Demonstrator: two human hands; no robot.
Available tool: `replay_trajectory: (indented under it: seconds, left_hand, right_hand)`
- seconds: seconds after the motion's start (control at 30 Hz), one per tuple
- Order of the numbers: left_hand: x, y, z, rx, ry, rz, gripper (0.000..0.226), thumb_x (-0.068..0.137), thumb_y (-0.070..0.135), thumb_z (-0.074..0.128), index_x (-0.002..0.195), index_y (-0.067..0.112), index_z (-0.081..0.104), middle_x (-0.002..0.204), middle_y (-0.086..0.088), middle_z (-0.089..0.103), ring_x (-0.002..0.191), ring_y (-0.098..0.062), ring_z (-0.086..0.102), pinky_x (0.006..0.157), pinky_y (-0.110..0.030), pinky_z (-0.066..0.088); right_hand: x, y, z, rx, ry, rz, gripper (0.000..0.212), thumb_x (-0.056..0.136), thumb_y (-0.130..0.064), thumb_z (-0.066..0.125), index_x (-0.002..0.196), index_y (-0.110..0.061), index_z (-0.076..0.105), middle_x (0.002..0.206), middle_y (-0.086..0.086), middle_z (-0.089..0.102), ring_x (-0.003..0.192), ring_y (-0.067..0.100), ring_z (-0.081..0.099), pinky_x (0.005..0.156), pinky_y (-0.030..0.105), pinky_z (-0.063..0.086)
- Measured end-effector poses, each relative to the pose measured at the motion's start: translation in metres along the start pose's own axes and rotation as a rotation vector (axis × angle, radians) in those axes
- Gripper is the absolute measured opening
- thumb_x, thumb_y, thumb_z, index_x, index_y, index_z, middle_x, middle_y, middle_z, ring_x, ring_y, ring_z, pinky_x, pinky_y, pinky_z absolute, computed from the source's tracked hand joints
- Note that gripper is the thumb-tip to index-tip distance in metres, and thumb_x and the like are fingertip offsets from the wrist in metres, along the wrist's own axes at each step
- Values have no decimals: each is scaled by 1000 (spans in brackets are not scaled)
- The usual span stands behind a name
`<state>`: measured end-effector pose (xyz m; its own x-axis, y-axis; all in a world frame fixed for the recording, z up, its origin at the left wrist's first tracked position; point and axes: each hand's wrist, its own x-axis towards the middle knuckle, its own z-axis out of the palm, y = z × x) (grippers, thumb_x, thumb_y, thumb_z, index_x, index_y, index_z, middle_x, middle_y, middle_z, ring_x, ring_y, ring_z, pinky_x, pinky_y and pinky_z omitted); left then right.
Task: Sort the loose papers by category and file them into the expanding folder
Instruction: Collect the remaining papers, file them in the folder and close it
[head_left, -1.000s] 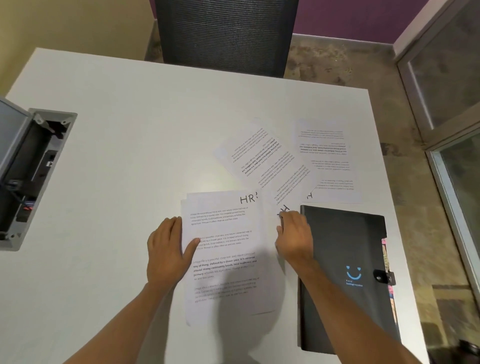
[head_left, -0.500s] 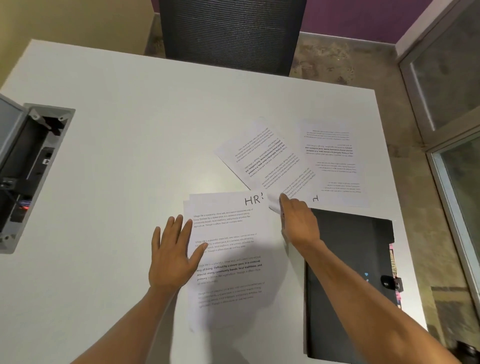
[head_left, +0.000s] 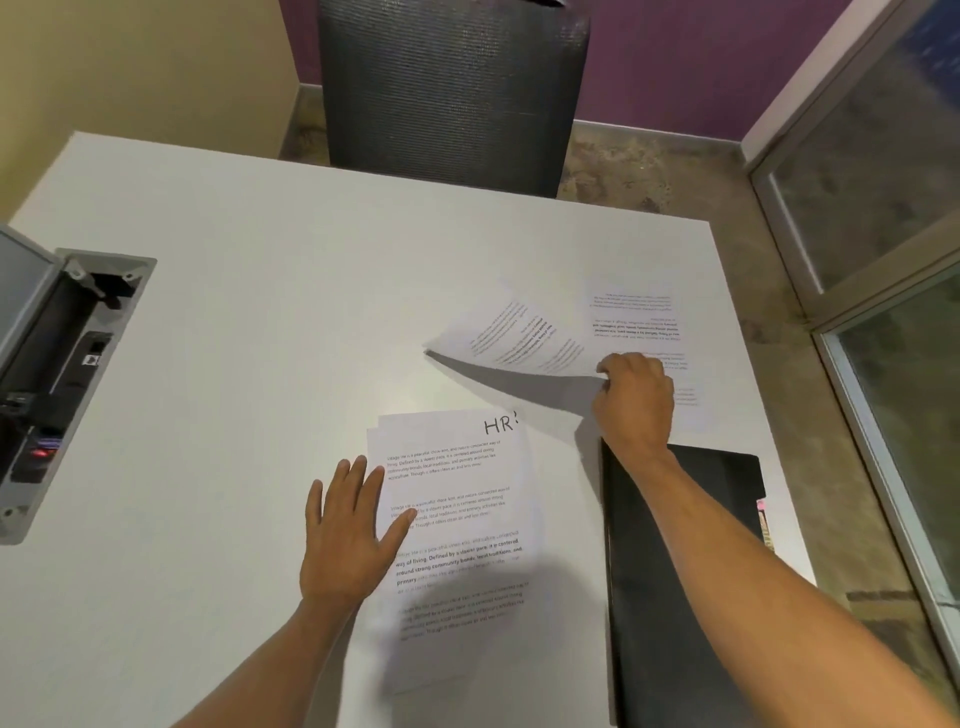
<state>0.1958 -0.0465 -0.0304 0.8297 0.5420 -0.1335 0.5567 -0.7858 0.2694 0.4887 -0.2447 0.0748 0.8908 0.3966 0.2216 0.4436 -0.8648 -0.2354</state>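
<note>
A small stack of printed sheets (head_left: 457, 525), the top one marked "HR", lies on the white table in front of me. My left hand (head_left: 345, 530) rests flat on the stack's left edge, fingers spread. My right hand (head_left: 635, 402) pinches the near corner of a loose sheet (head_left: 519, 335) and holds it lifted off the table, its far end curling up over a dark shadow. Another loose sheet (head_left: 641, 317) lies flat behind my right hand. The black expanding folder (head_left: 691, 561) lies closed at the right, under my right forearm.
A grey cable box (head_left: 57, 374) with its lid open is sunk into the table at the left edge. A dark mesh chair (head_left: 452, 88) stands at the far side. The table's right edge (head_left: 753, 364) runs close to the papers, with a glass partition (head_left: 883, 208) beyond.
My right hand has gone from the "HR" stack's corner to the loose sheet beyond it, gripped its corner and lifted it. My left hand stays on the stack.
</note>
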Motion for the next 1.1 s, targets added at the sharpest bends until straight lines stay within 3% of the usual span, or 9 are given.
replay_trajectory:
  seconds: [0.13,0.27,0.33,0.43,0.57,0.7,0.8,0.93,1.1]
  left_hand:
    - [-1,0,-6,-70,-29,-3,79,92,73,25,147,19,41,159,-3,31,151,-20,15,122,-43,-3]
    - [0,-1,-13,-312,-30,-37,72,92,70,32,142,20,46,158,3,33,150,-10,14,122,-36,-9]
    - [-1,6,-31,-644,-9,-103,52,94,63,37,125,27,56,142,9,52,139,2,34,123,-39,5]
    - [-2,14,-61,-1003,82,-255,12,101,42,47,103,38,59,111,11,63,109,2,58,105,-35,40]
    - [6,13,-82,-1419,-51,-489,74,86,66,34,123,6,59,110,-13,64,102,-31,61,81,-36,50]
    - [1,10,-88,-1758,-425,-564,97,68,88,27,126,15,56,117,-26,67,105,-52,63,80,-62,55]
    - [-14,8,-85,-1858,-555,-594,89,75,81,37,125,10,58,121,-25,66,113,-53,58,80,-64,52]
    - [-37,8,-86,-1744,-531,-524,76,65,29,87,126,-3,55,109,-29,65,104,-46,66,80,-42,58]
    - [-57,6,-78,-1541,-389,-384,61,52,4,75,109,-3,57,109,-31,67,100,-38,70,77,-34,57]
  right_hand:
    - [-13,-3,-26,350,68,116,42,73,24,56,99,-6,70,108,8,64,107,24,53,87,12,39]
    - [-41,0,-49,700,69,209,38,78,23,64,94,-10,69,123,4,56,113,12,52,97,8,42]
    - [-59,6,-53,840,-1,227,36,79,24,63,93,-8,69,132,3,53,115,2,51,96,1,38]
    - [-79,18,-50,999,-201,266,45,80,26,60,85,-16,74,138,-6,54,120,-10,49,102,15,43]
    - [-98,17,-52,1153,-413,315,46,79,27,60,76,-16,75,134,-5,60,123,0,52,103,28,47]
    - [-111,10,-57,1204,-573,289,50,79,28,57,70,-17,76,129,-3,63,120,12,57,92,28,54]
    - [-118,10,-57,1130,-649,226,52,81,26,56,68,-20,77,129,-4,63,119,9,58,95,26,52]
    - [-128,11,-48,1166,-613,340,46,80,29,55,78,-12,77,116,0,68,109,17,64,80,18,55]
    - [-149,3,-33,1294,-394,724,33,97,8,48,115,-14,63,103,13,71,82,18,67,59,23,56]
